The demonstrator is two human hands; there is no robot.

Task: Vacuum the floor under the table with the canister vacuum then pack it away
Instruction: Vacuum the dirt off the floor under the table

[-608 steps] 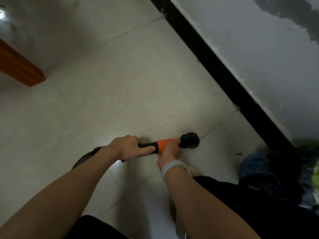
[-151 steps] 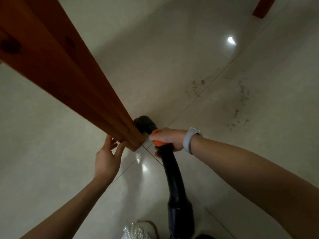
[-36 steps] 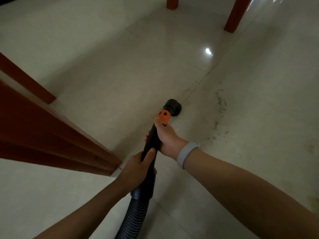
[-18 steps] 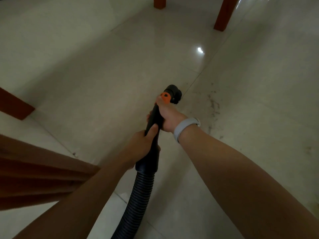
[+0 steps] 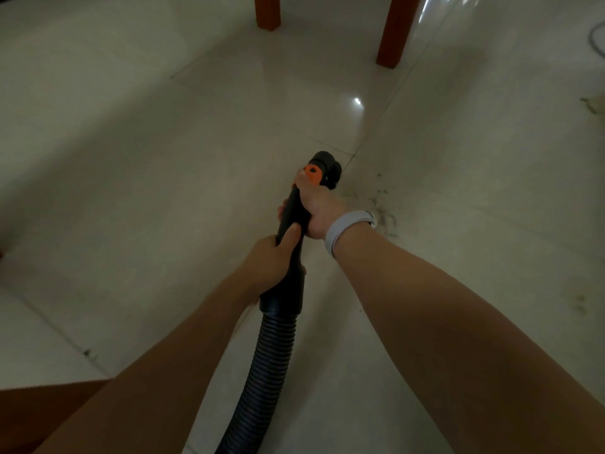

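Both hands hold the black vacuum wand [image 5: 289, 221] over the pale tiled floor. My right hand [image 5: 316, 208], with a grey wristband, grips the front of the wand just behind its orange collar [image 5: 312, 173]. My left hand [image 5: 271, 262] grips the wand lower down, above the cuff. The black round nozzle [image 5: 329, 167] points down at the floor beside a tile joint. A ribbed black hose [image 5: 262, 371] runs from the cuff down out of the bottom edge. The canister is out of view.
Two red-brown wooden table legs stand at the top, one at the centre [image 5: 267, 11] and one to its right [image 5: 394, 31]. Dark dirt specks and smears [image 5: 381, 204] lie on the tiles right of the nozzle. A wooden piece [image 5: 49, 414] shows at the bottom left.
The wand and both hands have pushed forward across the floor toward the far table legs. The near wooden table parts have slid out of view to the left and bottom.
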